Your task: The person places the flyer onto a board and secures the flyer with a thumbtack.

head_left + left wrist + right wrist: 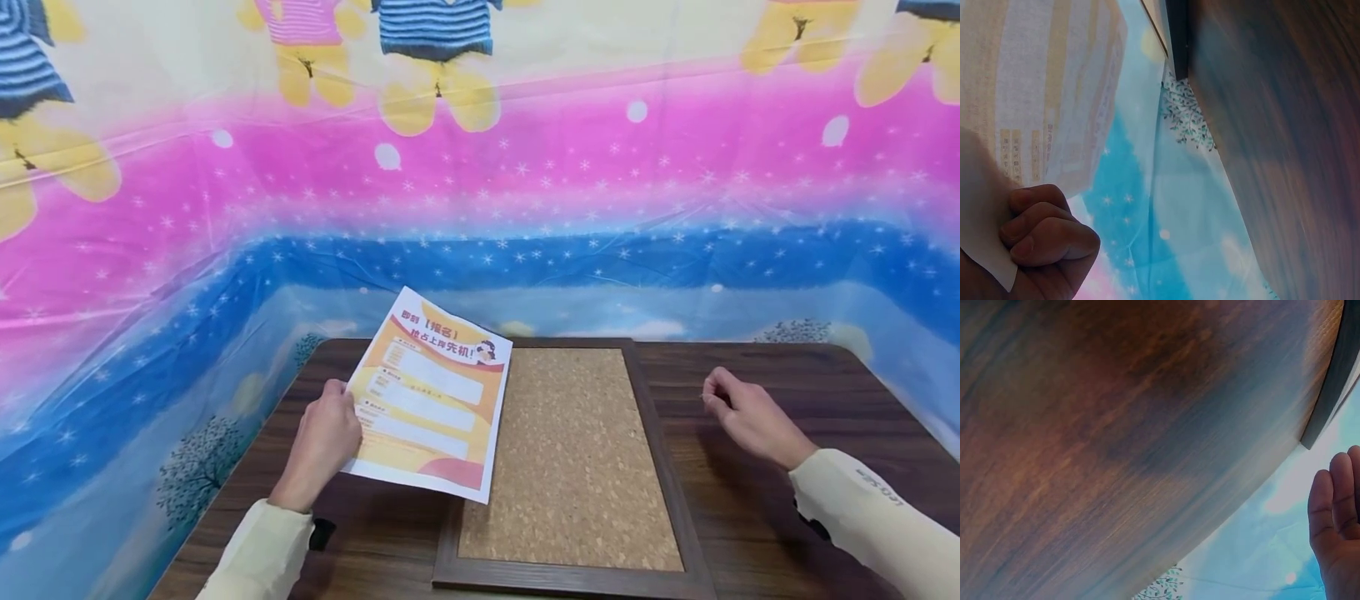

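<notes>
A printed flyer point(431, 400) in orange, yellow and white is held up at the left, tilted. My left hand point(322, 437) grips it by its left edge. In the left wrist view, curled fingers point(1054, 240) press against the sheet, and print shows faintly through it. Part of the flyer overlaps a framed cork board point(577, 467) that lies on the table, hiding the board's upper left. To the right of the board hovers my right hand point(753, 421), loosely bent and holding nothing. Only part of that hand point(1338, 531) appears in the right wrist view.
A dark wood-grain table point(780, 517) carries the board. Behind it and along the sides hangs a patterned cloth point(570, 183) in pink, blue and white. The board's dark frame point(667, 467) forms a raised border around the cork.
</notes>
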The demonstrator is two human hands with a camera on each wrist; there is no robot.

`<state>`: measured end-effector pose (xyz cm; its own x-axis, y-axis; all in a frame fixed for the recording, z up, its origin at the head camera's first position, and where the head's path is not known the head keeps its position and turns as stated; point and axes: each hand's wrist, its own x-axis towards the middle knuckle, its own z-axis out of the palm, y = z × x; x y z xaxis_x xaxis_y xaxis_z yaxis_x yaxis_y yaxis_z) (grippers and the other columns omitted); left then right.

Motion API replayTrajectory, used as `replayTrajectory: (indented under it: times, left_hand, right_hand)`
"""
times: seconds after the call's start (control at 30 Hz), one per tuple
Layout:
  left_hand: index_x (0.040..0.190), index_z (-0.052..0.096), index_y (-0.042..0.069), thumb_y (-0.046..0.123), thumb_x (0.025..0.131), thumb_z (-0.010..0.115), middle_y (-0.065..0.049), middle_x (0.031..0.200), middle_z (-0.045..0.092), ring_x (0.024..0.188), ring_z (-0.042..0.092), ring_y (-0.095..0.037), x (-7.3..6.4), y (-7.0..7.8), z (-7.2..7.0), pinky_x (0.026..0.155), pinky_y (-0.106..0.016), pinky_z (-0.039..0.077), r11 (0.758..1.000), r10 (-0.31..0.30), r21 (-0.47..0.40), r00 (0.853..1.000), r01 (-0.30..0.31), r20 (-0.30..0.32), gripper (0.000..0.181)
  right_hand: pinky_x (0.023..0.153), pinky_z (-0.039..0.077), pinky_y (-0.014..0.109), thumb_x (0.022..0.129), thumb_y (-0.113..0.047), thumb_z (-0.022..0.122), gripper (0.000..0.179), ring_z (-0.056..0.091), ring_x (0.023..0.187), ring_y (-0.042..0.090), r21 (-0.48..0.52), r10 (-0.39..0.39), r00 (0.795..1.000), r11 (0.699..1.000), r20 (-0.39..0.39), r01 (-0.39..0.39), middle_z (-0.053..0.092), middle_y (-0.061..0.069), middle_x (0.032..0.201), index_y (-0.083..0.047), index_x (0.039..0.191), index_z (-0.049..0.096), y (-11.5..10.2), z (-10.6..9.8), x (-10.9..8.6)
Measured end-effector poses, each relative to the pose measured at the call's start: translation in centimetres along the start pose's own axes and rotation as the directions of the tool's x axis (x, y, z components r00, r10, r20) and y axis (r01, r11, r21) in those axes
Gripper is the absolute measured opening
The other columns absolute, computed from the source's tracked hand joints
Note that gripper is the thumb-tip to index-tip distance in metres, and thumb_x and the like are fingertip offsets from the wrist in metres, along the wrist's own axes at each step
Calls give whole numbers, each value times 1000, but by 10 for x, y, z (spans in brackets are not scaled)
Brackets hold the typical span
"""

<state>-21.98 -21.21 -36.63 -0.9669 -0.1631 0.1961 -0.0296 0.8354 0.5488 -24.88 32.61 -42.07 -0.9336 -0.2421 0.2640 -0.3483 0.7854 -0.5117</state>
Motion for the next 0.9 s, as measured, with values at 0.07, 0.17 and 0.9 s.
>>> replayTrajectory:
  times: [0.07,0.17,0.9]
  left_hand:
    - [113,45,-4,13,102,30,-16,84,58,65,55,-23,0,3,3,56,-35,43,1000,-5,-10,1000,5,9,25]
    - [114,45,-4,12,102,30,-16,86,58,67,56,-23,0,7,10,56,-34,44,1000,-14,-24,999,15,31,25]
    - [111,48,-4,9,99,38,-12,76,58,65,55,-24,-5,18,53,58,-37,45,999,49,7,997,-50,57,21]
  right_hand:
    - [53,35,31,103,-17,40,11,42,59,18,0,-9,1000,1000,-8,9,49,8,78,-11,94,45,-1,0,-1]
    - [54,35,31,103,-18,40,13,43,60,18,0,-24,999,1000,-23,24,50,8,80,-10,94,45,-1,0,-1]
    - [62,39,35,105,-23,33,18,52,74,26,63,-29,998,997,-48,32,54,9,86,-11,95,41,-8,6,3]
